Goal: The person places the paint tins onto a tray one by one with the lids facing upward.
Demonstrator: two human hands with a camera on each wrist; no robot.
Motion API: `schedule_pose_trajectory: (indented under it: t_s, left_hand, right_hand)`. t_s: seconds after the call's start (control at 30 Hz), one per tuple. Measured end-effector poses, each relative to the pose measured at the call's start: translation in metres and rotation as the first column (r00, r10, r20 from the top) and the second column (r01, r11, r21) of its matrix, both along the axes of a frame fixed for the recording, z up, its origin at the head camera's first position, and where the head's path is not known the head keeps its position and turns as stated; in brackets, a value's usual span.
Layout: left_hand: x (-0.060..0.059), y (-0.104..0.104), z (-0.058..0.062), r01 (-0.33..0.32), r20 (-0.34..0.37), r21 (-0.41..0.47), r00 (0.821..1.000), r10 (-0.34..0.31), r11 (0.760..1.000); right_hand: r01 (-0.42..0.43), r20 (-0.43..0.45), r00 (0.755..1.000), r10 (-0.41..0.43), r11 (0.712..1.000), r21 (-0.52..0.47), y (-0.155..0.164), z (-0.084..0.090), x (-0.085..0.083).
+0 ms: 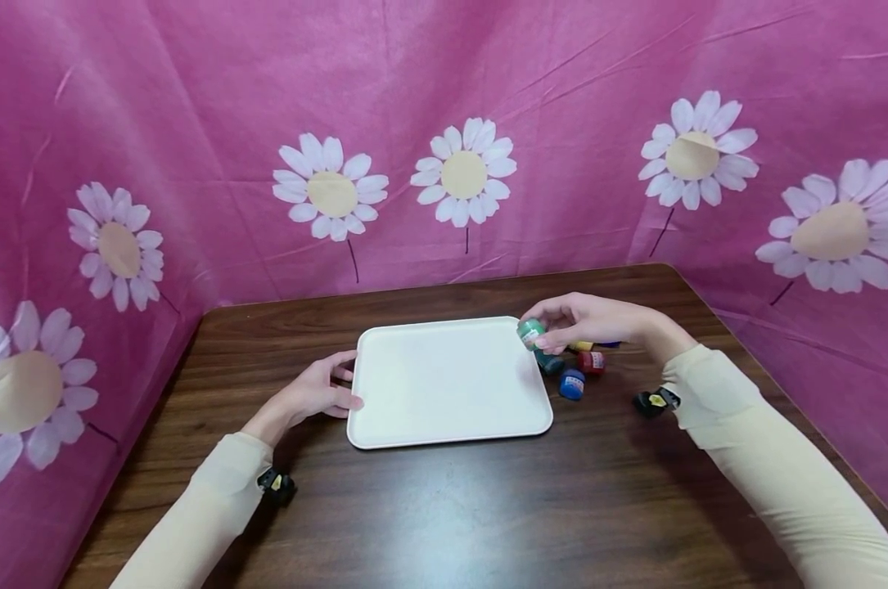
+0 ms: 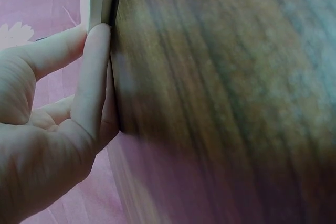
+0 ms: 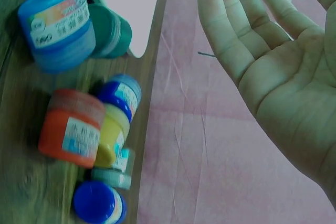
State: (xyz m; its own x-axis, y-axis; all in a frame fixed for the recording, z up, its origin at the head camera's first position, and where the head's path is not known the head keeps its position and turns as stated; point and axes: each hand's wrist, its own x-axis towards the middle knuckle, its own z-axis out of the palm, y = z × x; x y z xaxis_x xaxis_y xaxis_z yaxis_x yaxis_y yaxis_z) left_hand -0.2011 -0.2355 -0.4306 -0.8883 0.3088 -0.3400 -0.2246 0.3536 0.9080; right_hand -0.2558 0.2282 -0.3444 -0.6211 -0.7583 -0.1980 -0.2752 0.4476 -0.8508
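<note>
Right hand [image 1: 587, 319] pinching green jar [image 1: 530, 334]; white tray [image 1: 451, 384] to its left, red jar [image 1: 591, 362] on worktop [image 1: 598, 499] just below. Left hand [image 1: 314, 390] gripping tray rim.

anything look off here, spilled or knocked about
Nothing looks spilled or damaged in these views. The only untidy spot is the loose cluster of small jars by the right side of the white tray: they point different ways instead of standing in a row.
</note>
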Motion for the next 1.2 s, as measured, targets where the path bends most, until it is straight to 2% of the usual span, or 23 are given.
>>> schedule_pose_trajectory:
  t_s: [0.43, 0.6, 0.8, 0.93, 1.03, 1.2]
  left_hand:
    - [-0.002, 0.001, 0.0, -0.012, 0.007, -0.007, 1.0, 0.012, 1.0]
    - [0.0, 0.001, 0.0, 0.004, 0.005, -0.01, 1.0, -0.004, 1.0]
    - [0.002, 0.0, 0.003, 0.018, -0.018, -0.01, 1.0, -0.018, 1.0]
    - [0.003, 0.001, 0.005, 0.013, -0.003, -0.015, 1.0, -0.013, 1.0]
    - [0.003, 0.001, 0.005, 0.014, 0.005, -0.011, 1.0, -0.014, 1.0]
    - [0.003, 0.002, 0.004, 0.02, 0.004, 0.004, 1.0, -0.02, 1.0]
  right_hand:
    - [0.024, 0.028, 0.999, -0.023, 0.999, -0.026, -0.031, -0.003, -0.013]
    - [0.039, 0.045, 0.998, -0.037, 0.998, -0.04, -0.05, -0.004, -0.015]
    - [0.008, 0.081, 0.997, 0.002, 0.992, -0.125, -0.073, -0.009, -0.017]
    - [0.002, 0.125, 0.992, 0.023, 0.981, -0.195, -0.085, -0.016, -0.019]
    - [0.017, 0.158, 0.987, 0.021, 0.971, -0.237, -0.094, -0.021, -0.02]
    - [0.062, 0.189, 0.982, -0.016, 0.969, -0.238, -0.11, -0.027, -0.021]
